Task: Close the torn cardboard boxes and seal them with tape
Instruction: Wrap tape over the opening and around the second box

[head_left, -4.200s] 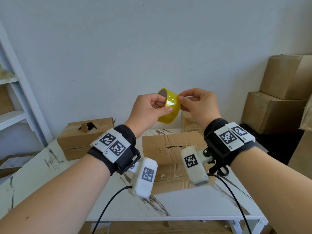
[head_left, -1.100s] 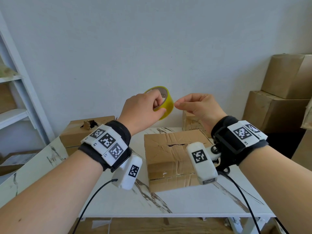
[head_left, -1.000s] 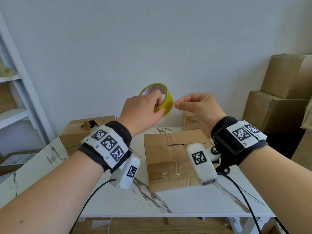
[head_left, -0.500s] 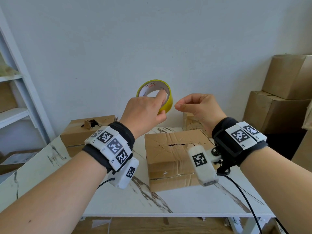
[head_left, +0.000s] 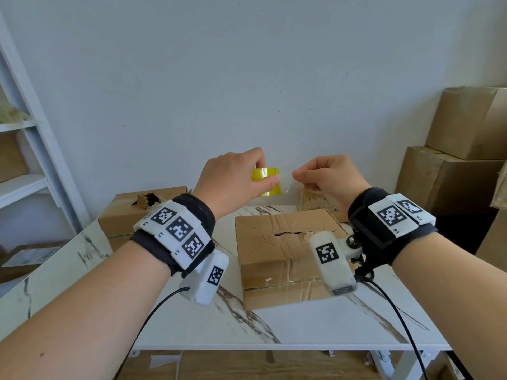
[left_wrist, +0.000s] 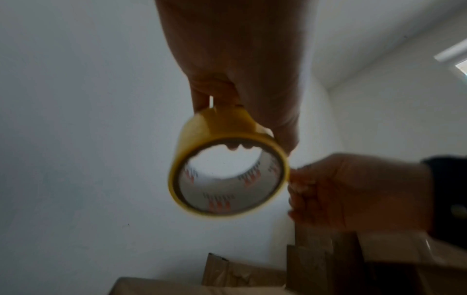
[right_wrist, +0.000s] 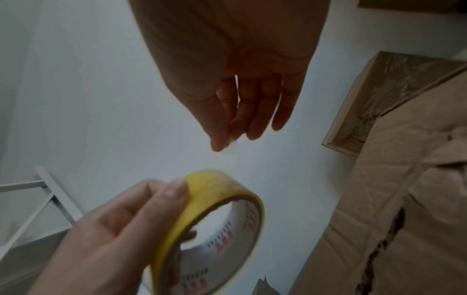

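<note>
The left hand [head_left: 233, 179] is gripping the yellow tape roll [head_left: 266, 182], thumb pressing on the outer band and fingers hooking through the core; the left-wrist view shows fingertips [left_wrist: 233, 147] lying inside the printed inner ring of the roll. The right hand [head_left: 329, 176] is pinching the free end of the tape [head_left: 288, 185] between thumb and forefinger, the remaining fingers lying loosely curled behind. A short, nearly transparent strip is spanning the narrow gap between roll and pinch; in the right-wrist view only a faint sliver of film is showing at the thumb tip [right_wrist: 218, 146]. Both hands are hovering in the air above the far part of the marble-patterned table [head_left: 301, 330], clear of every box.

Directly below them, the torn cardboard box [head_left: 285, 248] is resting on the table, flaps down, with a ragged slit [head_left: 290, 233] running across its top and old clear tape crossing its front face. A second box [head_left: 129, 212] with a punched hole in its top is sitting at the table's far left corner. A third small box [head_left: 315, 201], frayed at the edge, is standing against the wall behind the right hand. Stacked cartons [head_left: 452, 165] are occupying the floor at the right, and a white shelf unit [head_left: 24, 160] is standing at the left.
</note>
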